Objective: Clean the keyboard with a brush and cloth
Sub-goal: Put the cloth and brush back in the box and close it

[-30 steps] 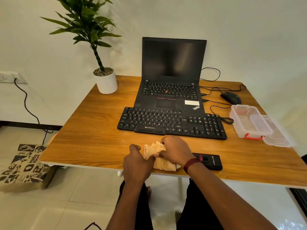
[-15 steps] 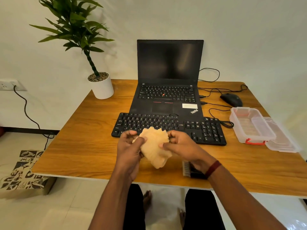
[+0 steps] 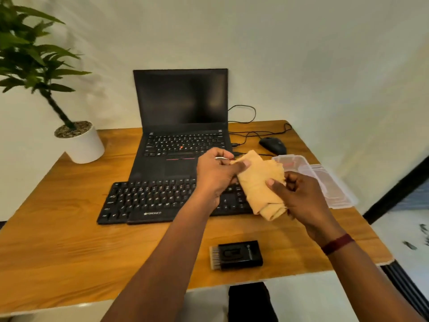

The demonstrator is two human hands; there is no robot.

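A tan cloth (image 3: pixel 260 184) hangs bunched in the air above the right end of the black keyboard (image 3: pixel 153 201). My left hand (image 3: pixel 214 174) pinches its upper left corner. My right hand (image 3: pixel 299 198) grips its lower right side. The keyboard lies flat on the wooden table (image 3: pixel 58 228), in front of an open black laptop (image 3: pixel 181 126); its right end is hidden behind the cloth and hands. A black brush (image 3: pixel 236 254) with pale bristles on its left side lies on the table near the front edge, below my hands.
A potted plant in a white pot (image 3: pixel 83 145) stands at the table's back left corner. At the right sit a black mouse (image 3: pixel 272 145) with cables and a clear plastic box (image 3: pixel 318 180) with its lid beside it.
Both hands have lifted the cloth from the table's front edge up and to the right, over the keyboard's right end. The brush lies uncovered. The view has shifted.
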